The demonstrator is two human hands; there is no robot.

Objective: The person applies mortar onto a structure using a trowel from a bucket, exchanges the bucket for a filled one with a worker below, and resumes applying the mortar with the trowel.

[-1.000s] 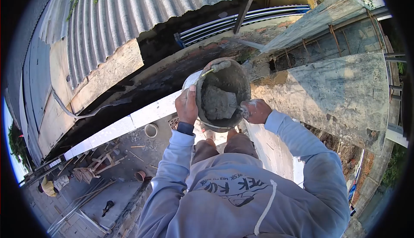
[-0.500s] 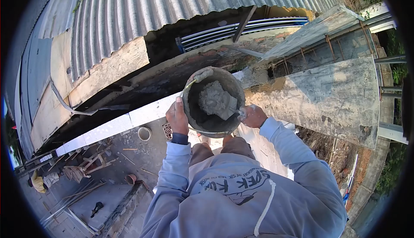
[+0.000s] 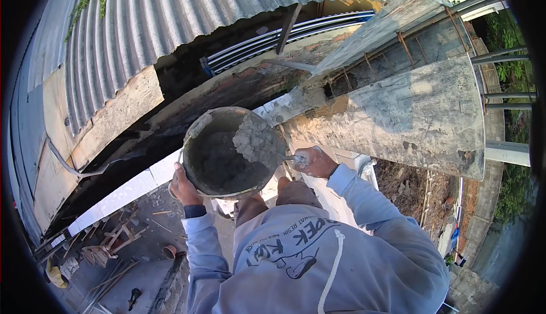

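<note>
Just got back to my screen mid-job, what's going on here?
A person is handling grey mortar high above the ground. The left hand holds the bucket at its edge, while the right hand grips the trowel. A heap of mortar sits on the trowel, over the right side of the bucket. A big stained board stands just beyond the right hand, and a corrugated roof lies ahead.

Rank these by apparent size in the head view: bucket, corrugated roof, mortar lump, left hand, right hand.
1. Corrugated roof
2. Bucket
3. Mortar lump
4. Left hand and right hand, too alike to rank
</note>
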